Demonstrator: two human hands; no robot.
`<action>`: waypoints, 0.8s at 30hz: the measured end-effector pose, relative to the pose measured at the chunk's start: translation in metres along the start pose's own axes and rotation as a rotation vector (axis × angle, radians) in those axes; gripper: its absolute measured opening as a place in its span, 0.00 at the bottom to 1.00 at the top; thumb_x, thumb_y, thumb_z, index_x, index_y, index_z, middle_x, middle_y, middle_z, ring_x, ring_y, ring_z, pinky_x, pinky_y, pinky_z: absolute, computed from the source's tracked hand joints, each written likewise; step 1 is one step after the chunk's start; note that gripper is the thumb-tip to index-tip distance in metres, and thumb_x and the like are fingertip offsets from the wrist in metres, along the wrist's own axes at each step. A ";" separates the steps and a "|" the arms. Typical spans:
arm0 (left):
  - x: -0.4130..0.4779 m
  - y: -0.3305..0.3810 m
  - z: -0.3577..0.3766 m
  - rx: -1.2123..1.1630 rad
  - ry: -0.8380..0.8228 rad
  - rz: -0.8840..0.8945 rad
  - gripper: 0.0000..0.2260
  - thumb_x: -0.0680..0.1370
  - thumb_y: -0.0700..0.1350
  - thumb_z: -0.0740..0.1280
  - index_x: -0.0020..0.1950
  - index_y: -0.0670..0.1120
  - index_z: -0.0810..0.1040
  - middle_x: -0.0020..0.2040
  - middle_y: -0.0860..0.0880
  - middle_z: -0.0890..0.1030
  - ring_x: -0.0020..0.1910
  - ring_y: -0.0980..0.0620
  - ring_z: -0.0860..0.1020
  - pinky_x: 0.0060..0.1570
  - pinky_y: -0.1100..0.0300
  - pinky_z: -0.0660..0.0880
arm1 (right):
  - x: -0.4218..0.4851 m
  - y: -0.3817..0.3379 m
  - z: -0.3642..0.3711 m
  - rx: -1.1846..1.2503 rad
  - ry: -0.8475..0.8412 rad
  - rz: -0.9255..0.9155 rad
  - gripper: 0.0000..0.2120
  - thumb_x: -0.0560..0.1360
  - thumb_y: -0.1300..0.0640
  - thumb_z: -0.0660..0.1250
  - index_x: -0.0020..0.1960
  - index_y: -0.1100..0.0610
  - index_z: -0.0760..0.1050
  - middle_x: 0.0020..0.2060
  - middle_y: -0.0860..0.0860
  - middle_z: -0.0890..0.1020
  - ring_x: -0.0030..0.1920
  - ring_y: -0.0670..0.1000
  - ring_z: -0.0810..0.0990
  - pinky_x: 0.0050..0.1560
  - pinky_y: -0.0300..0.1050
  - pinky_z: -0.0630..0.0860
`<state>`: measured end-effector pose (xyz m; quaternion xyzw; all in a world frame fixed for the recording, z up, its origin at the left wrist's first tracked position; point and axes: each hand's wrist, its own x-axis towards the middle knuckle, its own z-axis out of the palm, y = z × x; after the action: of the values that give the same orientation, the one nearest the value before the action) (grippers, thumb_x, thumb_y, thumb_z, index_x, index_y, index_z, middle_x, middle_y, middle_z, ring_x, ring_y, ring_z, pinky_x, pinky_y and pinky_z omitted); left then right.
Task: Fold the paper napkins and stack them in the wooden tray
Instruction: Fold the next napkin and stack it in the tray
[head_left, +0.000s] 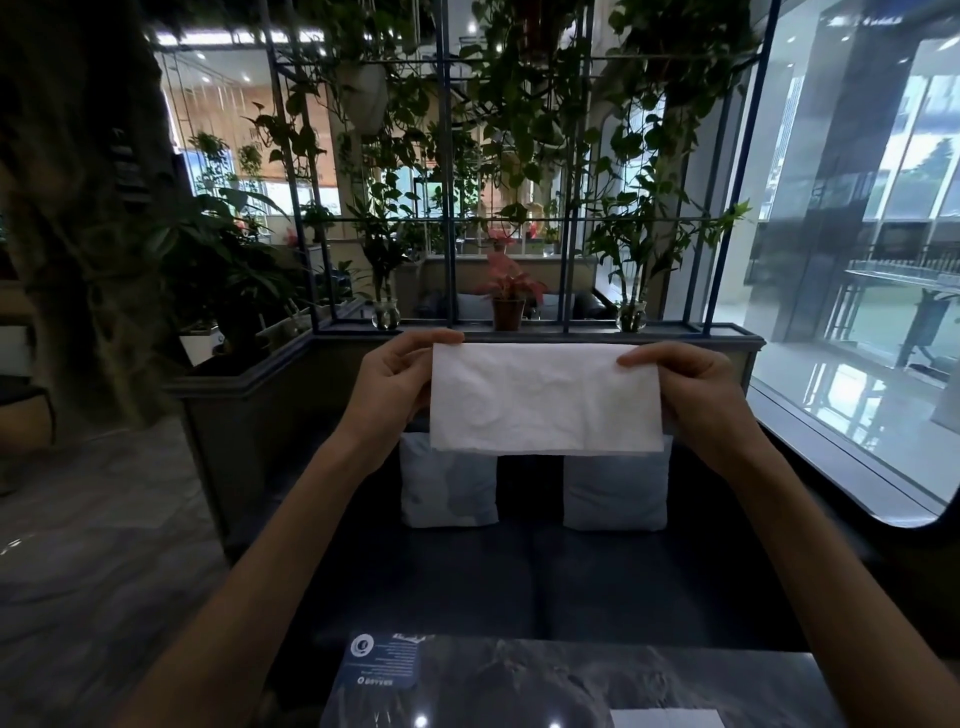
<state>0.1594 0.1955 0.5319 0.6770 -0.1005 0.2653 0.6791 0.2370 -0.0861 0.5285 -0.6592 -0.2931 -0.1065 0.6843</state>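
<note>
A white paper napkin (545, 397) is pinched taut in mid-air between the left hand (396, 384) and right hand (698, 400), well above the worktop (519, 680), where thin paper could be torn by over-pulling.

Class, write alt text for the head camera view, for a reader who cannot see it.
Two bare hands hold a white paper napkin stretched flat in the air, the left hand pinching its left edge and the right hand its right. Behind it are two pale blue cushions on a dark sofa, potted plants and a large window.
</note>
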 end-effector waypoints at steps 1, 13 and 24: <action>0.000 0.000 0.000 -0.003 0.002 -0.008 0.11 0.82 0.36 0.60 0.61 0.35 0.78 0.46 0.44 0.83 0.32 0.60 0.81 0.29 0.69 0.75 | 0.000 0.000 0.000 0.002 -0.001 -0.001 0.10 0.79 0.68 0.63 0.46 0.61 0.82 0.38 0.41 0.86 0.39 0.41 0.84 0.33 0.33 0.78; 0.005 -0.008 -0.006 0.001 -0.010 -0.044 0.10 0.82 0.37 0.61 0.53 0.44 0.83 0.50 0.45 0.85 0.48 0.51 0.83 0.45 0.59 0.80 | 0.000 0.004 -0.006 -0.090 -0.002 -0.016 0.14 0.80 0.65 0.63 0.47 0.53 0.85 0.44 0.43 0.86 0.45 0.42 0.85 0.39 0.36 0.81; 0.006 -0.011 -0.010 0.015 0.033 -0.069 0.09 0.82 0.38 0.63 0.56 0.44 0.82 0.53 0.43 0.84 0.51 0.48 0.83 0.46 0.58 0.81 | 0.001 0.007 -0.002 -0.084 -0.099 0.078 0.12 0.81 0.61 0.61 0.56 0.56 0.83 0.53 0.46 0.84 0.55 0.52 0.81 0.53 0.52 0.82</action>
<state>0.1679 0.2072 0.5248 0.6807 -0.0640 0.2536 0.6843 0.2417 -0.0868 0.5234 -0.7028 -0.2960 -0.0591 0.6442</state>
